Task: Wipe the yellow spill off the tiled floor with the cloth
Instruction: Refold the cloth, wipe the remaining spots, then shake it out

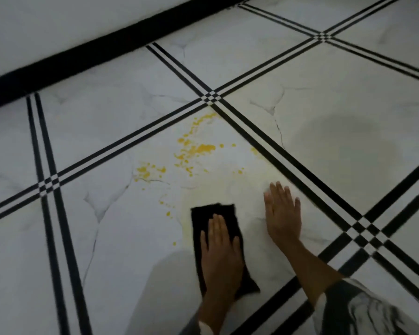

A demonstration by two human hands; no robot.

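A yellow spill (198, 149) lies in blobs and droplets across a white marbled tile of the tiled floor (121, 228), with a smaller patch to the left and stray drops trailing down towards the cloth. A pale yellowish smear spreads right of the drops. A dark folded cloth (211, 213) lies flat on the tile below the spill. My left hand (220, 252) presses flat on the cloth with straight fingers. My right hand (282, 213) rests flat on the bare tile just right of the cloth, fingers spread.
Black double lines cross the floor diagonally and meet in small checker crossings. A black skirting strip (87, 54) runs under a white wall at the upper left. A patterned sleeve shows at the bottom right.
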